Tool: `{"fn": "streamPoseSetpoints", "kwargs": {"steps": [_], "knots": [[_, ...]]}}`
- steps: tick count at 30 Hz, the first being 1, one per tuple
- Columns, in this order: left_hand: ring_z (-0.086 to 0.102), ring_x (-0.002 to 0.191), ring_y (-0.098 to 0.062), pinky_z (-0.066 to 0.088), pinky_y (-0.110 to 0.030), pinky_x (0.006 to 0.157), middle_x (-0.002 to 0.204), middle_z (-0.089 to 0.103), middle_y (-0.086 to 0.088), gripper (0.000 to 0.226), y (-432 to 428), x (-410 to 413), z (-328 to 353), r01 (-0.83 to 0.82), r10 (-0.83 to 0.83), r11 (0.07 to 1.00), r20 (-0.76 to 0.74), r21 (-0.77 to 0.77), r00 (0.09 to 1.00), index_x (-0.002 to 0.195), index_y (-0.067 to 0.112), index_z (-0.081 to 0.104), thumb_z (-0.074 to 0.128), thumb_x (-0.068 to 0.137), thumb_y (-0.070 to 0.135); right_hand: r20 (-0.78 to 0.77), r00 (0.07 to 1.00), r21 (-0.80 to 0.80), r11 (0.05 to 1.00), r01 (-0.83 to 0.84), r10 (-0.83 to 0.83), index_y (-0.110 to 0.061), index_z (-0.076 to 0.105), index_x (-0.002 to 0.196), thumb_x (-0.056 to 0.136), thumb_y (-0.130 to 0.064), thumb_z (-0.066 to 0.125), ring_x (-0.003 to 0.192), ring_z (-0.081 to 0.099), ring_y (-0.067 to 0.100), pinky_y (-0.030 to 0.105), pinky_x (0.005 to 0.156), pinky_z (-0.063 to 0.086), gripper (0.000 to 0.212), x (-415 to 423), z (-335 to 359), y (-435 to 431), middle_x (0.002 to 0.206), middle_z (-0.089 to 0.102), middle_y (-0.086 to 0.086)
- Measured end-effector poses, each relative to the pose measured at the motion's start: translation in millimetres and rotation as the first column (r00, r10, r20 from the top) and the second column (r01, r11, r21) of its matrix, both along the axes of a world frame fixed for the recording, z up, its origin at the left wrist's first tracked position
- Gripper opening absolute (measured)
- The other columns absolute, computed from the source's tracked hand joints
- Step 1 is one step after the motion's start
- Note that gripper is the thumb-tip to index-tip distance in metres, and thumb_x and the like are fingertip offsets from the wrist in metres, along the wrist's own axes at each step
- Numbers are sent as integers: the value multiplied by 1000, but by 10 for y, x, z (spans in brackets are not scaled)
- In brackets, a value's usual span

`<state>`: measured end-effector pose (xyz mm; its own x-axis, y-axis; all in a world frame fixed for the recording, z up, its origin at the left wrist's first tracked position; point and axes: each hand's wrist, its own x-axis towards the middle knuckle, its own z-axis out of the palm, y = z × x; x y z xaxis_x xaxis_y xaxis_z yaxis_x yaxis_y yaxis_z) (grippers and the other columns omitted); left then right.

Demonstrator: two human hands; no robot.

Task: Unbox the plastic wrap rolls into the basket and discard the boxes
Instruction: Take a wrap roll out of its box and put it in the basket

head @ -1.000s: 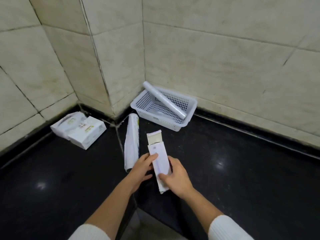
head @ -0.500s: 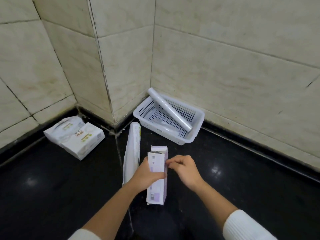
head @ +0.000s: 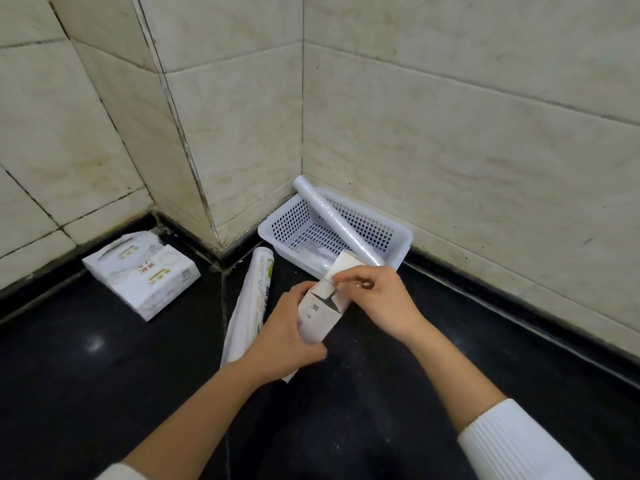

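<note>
My left hand (head: 284, 337) grips the lower part of a long white plastic wrap box (head: 320, 311), tilted up and to the right. My right hand (head: 377, 299) pinches the box's torn top end, whose flap (head: 348, 263) stands open. Behind the hands a white perforated basket (head: 398, 242) sits in the wall corner. One clear plastic wrap roll (head: 336, 221) leans diagonally across it, its upper end over the rim. A second roll seems to lie flat inside the basket, mostly hidden by the box.
A long white printed package (head: 254, 299) lies on the black floor just left of my hands. Two white boxes (head: 145, 271) are stacked against the left wall. Tiled walls close off the back, left and right. Bare black floor shows to the right.
The box was upright in my left hand; it now tilts towards the basket. My right hand has come onto its top end, and the top flap is pulled open.
</note>
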<state>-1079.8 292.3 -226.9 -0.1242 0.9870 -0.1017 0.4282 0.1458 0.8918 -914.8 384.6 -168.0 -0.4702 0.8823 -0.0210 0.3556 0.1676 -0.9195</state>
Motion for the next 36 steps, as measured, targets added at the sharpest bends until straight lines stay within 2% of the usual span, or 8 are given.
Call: {"fn": "streamPoseSetpoints", "kwargs": {"steps": [5,11,14,17,22,26,29,36], "knots": [[57,106,-5,57,-34,83,120,48,18,94,-39,-23,-6,20,-16,999,-85,45,996,132,51,31,78,53,33,195,957,66,971,-230,214,-24,73,81,81,-28,70,83,58,7,27,78,49,5,31,69,34,86,67,-9],[56,107,-4,58,-37,84,119,49,18,96,21,-90,13,34,-31,999,-64,41,997,133,51,31,79,52,30,265,951,184,960,-210,157,-23,67,61,77,-30,68,68,52,4,29,65,46,17,60,28,10,71,57,-6],[57,105,-4,58,-37,83,118,51,17,97,42,-87,8,78,-76,997,-69,27,995,132,55,29,79,52,29,251,951,129,968,-217,180,-35,77,76,75,-31,69,70,58,8,34,68,52,9,85,41,-14,76,64,-4],[59,104,-8,57,-37,84,118,53,16,96,34,-76,-19,78,-77,997,-34,27,996,132,55,30,77,53,26,179,972,135,975,-176,150,-44,75,86,78,-21,70,74,59,8,33,73,54,25,73,44,-64,74,66,-10],[59,104,-6,57,-35,84,116,53,16,96,24,-105,-33,122,-122,992,-37,8,992,131,57,27,77,53,29,256,957,187,964,-190,139,-38,69,110,80,-17,63,71,54,4,15,64,46,37,49,71,-81,71,61,-8],[54,101,1,55,-29,78,109,44,26,94,3,-112,-16,192,-183,981,-183,33,966,125,63,21,74,53,34,287,941,124,967,-224,181,-32,71,97,76,-22,69,71,54,-1,15,64,42,23,17,154,-39,77,60,-13],[49,108,6,53,-25,83,115,42,28,99,7,-109,5,191,-179,980,-170,55,969,128,65,20,75,52,33,295,932,97,964,-247,210,-30,73,85,72,-22,70,78,57,-2,20,69,45,16,18,225,-13,88,65,-15],[52,110,-2,55,-31,85,118,45,20,104,46,-170,81,257,-240,965,-212,57,947,137,56,22,76,51,30,457,800,97,872,-479,389,-41,67,110,65,-4,64,87,57,6,29,77,54,59,119,315,-45,101,64,-19]]}}
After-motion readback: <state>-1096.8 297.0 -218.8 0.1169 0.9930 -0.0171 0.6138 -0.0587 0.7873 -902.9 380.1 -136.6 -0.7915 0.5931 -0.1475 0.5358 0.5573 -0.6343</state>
